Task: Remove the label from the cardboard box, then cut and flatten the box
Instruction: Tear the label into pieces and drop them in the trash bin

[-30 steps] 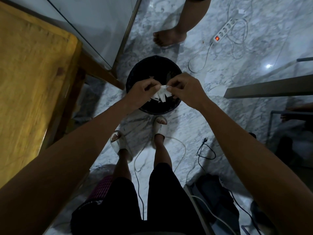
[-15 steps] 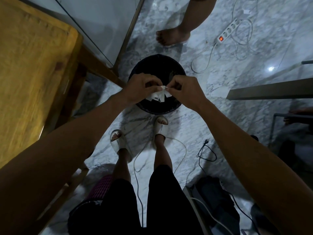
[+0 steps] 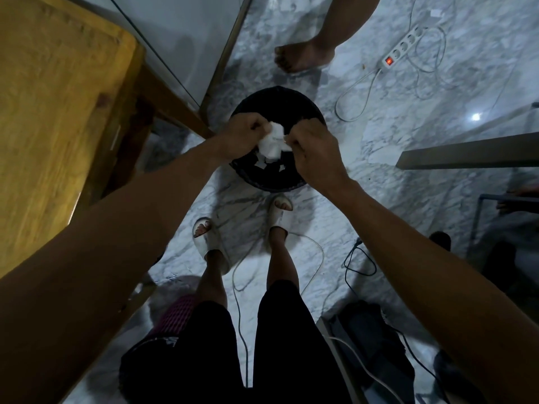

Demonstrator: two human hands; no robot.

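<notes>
The crumpled white label [image 3: 272, 141] is between your two hands, right above the open top of the black bin [image 3: 309, 107]. Your left hand [image 3: 242, 135] pinches its left side, and your right hand [image 3: 313, 147] pinches its right edge. Both grips are closed tight on the paper. The label is bunched up and wrinkled, with faint print on it that is too small to read.

Inside the bin, under the label, lie a few small white paper scraps [image 3: 264, 164]. The bin stands on the grey marble floor [image 3: 364, 205]. Your two feet in white slippers [image 3: 280, 214] are just in front of the bin, close to it.

To the left of the bin is a yellow wooden counter [image 3: 58, 118]. Behind the bin, another person's bare foot [image 3: 300, 58] rests on the floor. Behind the bin and to the right lies a white power strip [image 3: 404, 49] with a red light on, and its cord curls back toward the bin. A thin white cable [image 3: 318, 252] loops on the floor near your feet.
</notes>
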